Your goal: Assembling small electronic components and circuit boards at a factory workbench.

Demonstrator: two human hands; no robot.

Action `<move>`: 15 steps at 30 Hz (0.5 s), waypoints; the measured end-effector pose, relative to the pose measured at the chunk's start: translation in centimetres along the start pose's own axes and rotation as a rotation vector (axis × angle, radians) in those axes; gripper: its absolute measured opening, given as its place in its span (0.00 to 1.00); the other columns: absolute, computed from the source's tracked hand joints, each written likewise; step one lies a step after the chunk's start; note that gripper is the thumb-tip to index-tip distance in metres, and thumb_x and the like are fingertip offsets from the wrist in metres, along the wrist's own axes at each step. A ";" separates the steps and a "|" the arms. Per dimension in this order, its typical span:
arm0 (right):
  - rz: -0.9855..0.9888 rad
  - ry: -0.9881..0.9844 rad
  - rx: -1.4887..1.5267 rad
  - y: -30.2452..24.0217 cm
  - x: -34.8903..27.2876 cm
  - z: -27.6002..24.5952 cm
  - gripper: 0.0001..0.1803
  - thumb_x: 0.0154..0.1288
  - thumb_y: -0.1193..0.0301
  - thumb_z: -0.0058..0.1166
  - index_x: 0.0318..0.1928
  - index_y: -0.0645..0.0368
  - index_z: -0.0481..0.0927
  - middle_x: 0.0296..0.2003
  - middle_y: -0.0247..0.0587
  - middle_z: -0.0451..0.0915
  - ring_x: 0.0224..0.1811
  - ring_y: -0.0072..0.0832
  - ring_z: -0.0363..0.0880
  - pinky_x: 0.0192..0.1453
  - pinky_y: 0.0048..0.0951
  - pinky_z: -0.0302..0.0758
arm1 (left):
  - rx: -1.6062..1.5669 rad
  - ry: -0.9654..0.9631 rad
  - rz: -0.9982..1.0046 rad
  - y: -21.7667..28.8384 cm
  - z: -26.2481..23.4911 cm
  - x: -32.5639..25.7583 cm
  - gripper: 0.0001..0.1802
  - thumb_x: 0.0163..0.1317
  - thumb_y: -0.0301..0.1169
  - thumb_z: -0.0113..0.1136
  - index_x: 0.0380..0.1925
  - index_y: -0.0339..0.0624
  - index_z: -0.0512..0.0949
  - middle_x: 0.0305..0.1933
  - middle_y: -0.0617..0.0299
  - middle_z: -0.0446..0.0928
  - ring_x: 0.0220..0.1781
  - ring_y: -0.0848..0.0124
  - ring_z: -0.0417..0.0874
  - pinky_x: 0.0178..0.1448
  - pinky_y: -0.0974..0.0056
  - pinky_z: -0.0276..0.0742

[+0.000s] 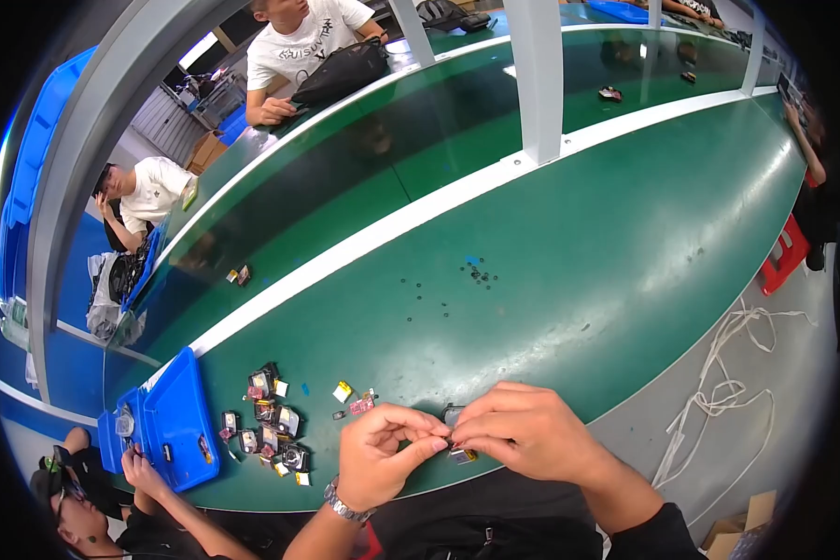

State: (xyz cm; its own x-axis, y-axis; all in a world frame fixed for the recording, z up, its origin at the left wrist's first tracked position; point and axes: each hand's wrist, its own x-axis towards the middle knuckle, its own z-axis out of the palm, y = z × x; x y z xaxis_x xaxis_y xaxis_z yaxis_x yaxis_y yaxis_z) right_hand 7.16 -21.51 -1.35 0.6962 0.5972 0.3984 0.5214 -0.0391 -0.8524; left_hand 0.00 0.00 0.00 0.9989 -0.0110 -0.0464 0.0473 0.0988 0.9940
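Observation:
My left hand [389,450], with a metal watch on its wrist, pinches at a small electronic assembly [461,455] near the table's front edge. My right hand [529,437] meets it there, thumb and fingertips closed on the same assembly. A dark part and a white-and-yellow block like a small battery show below the fingertips; the fingers hide the rest. To the left of my hands lie a loose white-and-yellow block [343,391] and a small reddish circuit board [362,404]. Farther left, several similar black assemblies [265,381] with boards and blocks lie in a cluster.
Small black rings [477,274] are scattered mid-table. A blue tray [183,420] stands at the left, where another person's hand [144,471] reaches in. A white-framed divider [345,259] crosses behind. White cables [709,401] and a red stool [786,254] are at the right.

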 end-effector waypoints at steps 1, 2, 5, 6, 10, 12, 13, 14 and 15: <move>-0.006 0.023 -0.013 -0.2 0.0 0.1 0.05 0.63 0.73 0.68 0.39 0.54 0.88 0.38 0.31 0.87 0.39 0.32 0.85 0.43 0.31 0.82 | 0.021 0.000 0.019 0.1 0.1 0.0 0.13 0.58 0.11 0.70 0.40 0.30 0.77 0.41 0.45 0.85 0.47 0.59 0.90 0.51 0.59 0.90; -0.011 0.047 -0.028 -0.3 -0.1 0.2 0.05 0.60 0.74 0.70 0.37 0.53 0.89 0.37 0.30 0.87 0.36 0.31 0.85 0.41 0.31 0.81 | 0.042 -0.001 0.038 0.1 0.1 0.0 0.13 0.58 0.11 0.70 0.40 0.30 0.77 0.40 0.45 0.85 0.46 0.60 0.90 0.51 0.59 0.90; -0.012 -0.006 -0.048 0.1 0.0 -0.2 0.04 0.64 0.72 0.66 0.39 0.55 0.86 0.39 0.33 0.86 0.42 0.33 0.84 0.47 0.33 0.82 | 0.061 0.013 0.114 -0.6 0.5 0.1 0.11 0.61 0.11 0.68 0.42 0.28 0.78 0.44 0.46 0.86 0.48 0.64 0.90 0.53 0.64 0.87; -0.013 -0.003 -0.048 0.1 -0.1 -0.1 0.04 0.64 0.72 0.66 0.39 0.55 0.86 0.39 0.33 0.86 0.42 0.33 0.84 0.47 0.33 0.82 | 0.063 0.011 0.114 -0.7 0.4 0.1 0.11 0.61 0.11 0.68 0.42 0.28 0.78 0.44 0.46 0.86 0.48 0.64 0.90 0.53 0.64 0.87; -0.003 -0.018 -0.102 0.0 -0.2 0.2 0.05 0.64 0.73 0.65 0.40 0.55 0.84 0.40 0.33 0.83 0.44 0.34 0.82 0.48 0.34 0.81 | 0.127 0.057 0.070 -0.8 0.3 -0.1 0.11 0.60 0.11 0.68 0.40 0.28 0.78 0.42 0.45 0.86 0.47 0.62 0.90 0.52 0.62 0.89; -0.005 -0.029 -0.119 -0.1 -0.2 0.3 0.05 0.65 0.74 0.65 0.41 0.55 0.84 0.41 0.34 0.82 0.45 0.34 0.82 0.49 0.34 0.81 | 0.177 0.068 0.066 -0.7 0.2 -0.3 0.12 0.59 0.10 0.69 0.39 0.28 0.77 0.41 0.43 0.86 0.46 0.61 0.90 0.52 0.60 0.90; -0.010 -0.026 -0.133 -0.1 -0.3 0.4 0.06 0.64 0.75 0.64 0.41 0.55 0.84 0.41 0.33 0.80 0.45 0.33 0.81 0.47 0.33 0.81 | 0.179 0.076 0.057 -0.7 0.2 -0.4 0.12 0.59 0.10 0.69 0.39 0.28 0.77 0.41 0.43 0.86 0.46 0.61 0.90 0.52 0.60 0.90; -0.016 -0.024 -0.148 -0.2 -0.3 0.5 0.07 0.63 0.77 0.63 0.41 0.55 0.84 0.40 0.33 0.79 0.44 0.33 0.80 0.46 0.33 0.81 | 0.180 0.083 0.047 -0.6 0.1 -0.5 0.12 0.59 0.10 0.69 0.39 0.27 0.78 0.41 0.44 0.86 0.46 0.61 0.90 0.52 0.60 0.90; -0.019 -0.024 -0.149 -0.3 -0.3 0.5 0.07 0.63 0.77 0.63 0.41 0.55 0.84 0.40 0.33 0.79 0.44 0.33 0.80 0.46 0.33 0.81 | 0.181 0.084 0.051 -0.6 0.1 -0.5 0.12 0.59 0.10 0.69 0.39 0.27 0.78 0.41 0.44 0.86 0.46 0.61 0.90 0.52 0.60 0.90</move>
State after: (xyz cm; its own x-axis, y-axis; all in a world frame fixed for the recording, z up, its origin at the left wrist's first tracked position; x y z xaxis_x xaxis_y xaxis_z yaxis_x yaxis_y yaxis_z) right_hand 6.51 -21.23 -1.35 0.6745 0.6175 0.4046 0.6030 -0.1446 -0.7845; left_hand -0.56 -0.20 -0.59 0.9973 0.0735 0.0034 0.0027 -0.0834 0.9965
